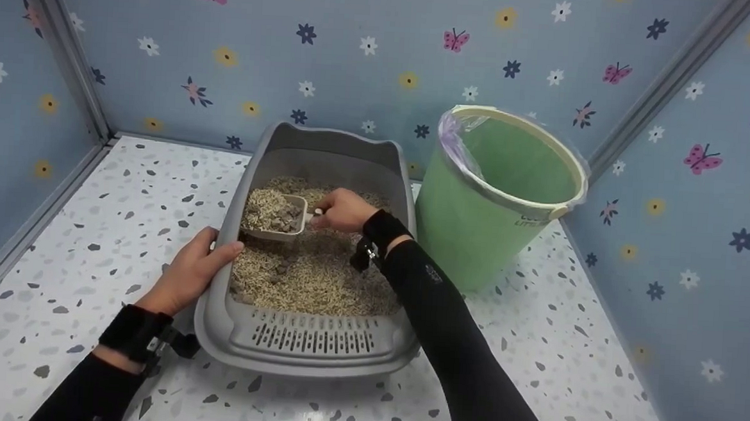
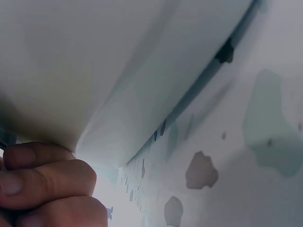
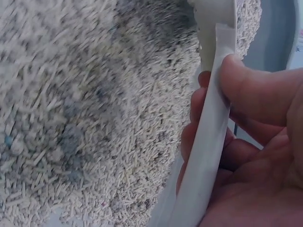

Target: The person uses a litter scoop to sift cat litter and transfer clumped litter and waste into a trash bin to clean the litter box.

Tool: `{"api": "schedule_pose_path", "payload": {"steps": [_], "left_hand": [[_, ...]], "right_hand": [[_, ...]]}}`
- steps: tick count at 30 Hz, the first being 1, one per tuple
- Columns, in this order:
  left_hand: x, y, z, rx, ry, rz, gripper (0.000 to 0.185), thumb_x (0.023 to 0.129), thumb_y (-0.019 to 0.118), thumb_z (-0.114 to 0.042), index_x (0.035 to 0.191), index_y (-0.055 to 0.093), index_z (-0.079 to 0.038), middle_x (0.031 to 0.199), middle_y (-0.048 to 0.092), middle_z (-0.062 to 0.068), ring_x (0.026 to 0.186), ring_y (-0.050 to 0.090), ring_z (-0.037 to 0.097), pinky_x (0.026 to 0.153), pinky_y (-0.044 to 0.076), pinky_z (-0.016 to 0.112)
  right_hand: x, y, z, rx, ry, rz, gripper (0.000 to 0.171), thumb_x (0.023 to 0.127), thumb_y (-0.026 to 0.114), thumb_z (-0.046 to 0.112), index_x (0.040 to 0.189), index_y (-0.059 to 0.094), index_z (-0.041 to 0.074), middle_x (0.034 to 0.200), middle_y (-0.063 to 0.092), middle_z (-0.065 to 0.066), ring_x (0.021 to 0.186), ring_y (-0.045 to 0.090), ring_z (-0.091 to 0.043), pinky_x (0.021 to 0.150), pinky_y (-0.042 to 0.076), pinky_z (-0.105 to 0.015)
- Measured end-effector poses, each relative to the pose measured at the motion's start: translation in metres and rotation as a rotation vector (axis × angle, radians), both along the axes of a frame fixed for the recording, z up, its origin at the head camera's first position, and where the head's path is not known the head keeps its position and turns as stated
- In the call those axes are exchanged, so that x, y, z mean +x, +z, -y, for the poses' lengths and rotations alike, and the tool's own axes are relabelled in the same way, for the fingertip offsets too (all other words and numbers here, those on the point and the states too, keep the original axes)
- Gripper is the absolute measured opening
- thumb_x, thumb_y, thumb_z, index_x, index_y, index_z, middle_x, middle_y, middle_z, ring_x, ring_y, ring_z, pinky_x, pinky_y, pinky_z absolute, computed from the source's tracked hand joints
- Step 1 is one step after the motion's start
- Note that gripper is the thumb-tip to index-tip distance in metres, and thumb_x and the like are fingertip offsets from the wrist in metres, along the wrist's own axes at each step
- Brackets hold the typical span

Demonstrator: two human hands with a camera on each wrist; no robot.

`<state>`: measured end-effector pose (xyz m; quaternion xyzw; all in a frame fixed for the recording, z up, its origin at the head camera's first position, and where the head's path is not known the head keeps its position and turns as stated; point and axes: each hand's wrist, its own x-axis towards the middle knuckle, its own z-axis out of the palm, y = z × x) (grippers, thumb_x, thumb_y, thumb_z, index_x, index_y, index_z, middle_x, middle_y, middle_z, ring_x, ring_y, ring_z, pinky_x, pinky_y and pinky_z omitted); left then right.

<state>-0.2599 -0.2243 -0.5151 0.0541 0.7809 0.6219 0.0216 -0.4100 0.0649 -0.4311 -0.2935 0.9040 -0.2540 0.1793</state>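
At the centre of the head view we see the right hand (image 1: pixel 343 210) closed around the handle of a white scoop (image 1: pixel 276 217), thumb on top and fingers curled beneath, as the right wrist view confirms with the thumb (image 3: pixel 258 87) pressed on the pale handle (image 3: pixel 208 142). The scoop sits level above the litter (image 1: pixel 314 275), loaded with pellets and darker clumps, in the upper middle of the grey litter box (image 1: pixel 306 354). Lower left of centre, the left hand (image 1: pixel 192 271) grips the box's left rim, thumb over the edge and fingers (image 2: pixel 47 182) curled under its outer wall. A green lined bin (image 1: pixel 497 198) stands just right of the box on the speckled floor (image 1: pixel 78 233).
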Motion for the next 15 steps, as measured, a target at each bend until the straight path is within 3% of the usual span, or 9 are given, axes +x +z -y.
{"api": "schedule_pose_path", "payload": {"steps": [2,5,13,15], "left_hand": [[0.000,0.000,0.000,-0.012,0.002,-0.003,0.054,0.113,0.062,-0.050,0.131,0.047,-0.001,0.101,0.061,0.019,0.075,0.075,0.029,0.064,0.068,0.046],[0.000,-0.001,-0.001,-0.031,0.008,-0.006,0.054,0.113,0.062,-0.050,0.131,0.048,-0.001,0.099,0.061,0.016,0.074,0.074,0.028,0.063,0.068,0.045],[0.000,0.000,0.000,-0.015,0.004,0.000,0.056,0.113,0.063,-0.050,0.132,0.048,0.000,0.100,0.063,0.020,0.074,0.076,0.030,0.064,0.068,0.046],[0.000,0.001,0.001,-0.023,0.007,-0.010,0.055,0.113,0.062,-0.049,0.132,0.048,0.000,0.100,0.063,0.020,0.074,0.075,0.029,0.064,0.068,0.044]], "right_hand": [[0.000,0.001,-0.002,-0.011,-0.005,0.001,0.022,0.110,0.073,0.020,0.115,0.084,0.002,0.079,0.058,0.004,0.070,0.043,-0.013,0.071,0.037,-0.026],[0.000,0.002,-0.004,-0.025,-0.014,0.008,0.020,0.110,0.073,0.020,0.101,0.081,0.003,0.073,0.049,0.004,0.067,0.039,-0.013,0.069,0.033,-0.027],[0.004,0.010,-0.008,-0.096,-0.068,0.039,0.036,0.111,0.071,0.019,0.078,0.056,0.015,0.070,0.036,0.003,0.062,0.029,-0.012,0.067,0.028,-0.028],[0.006,0.014,-0.010,-0.134,-0.106,0.065,0.032,0.111,0.071,0.017,0.080,0.065,0.013,0.077,0.045,0.008,0.062,0.030,-0.012,0.068,0.029,-0.029]]}}
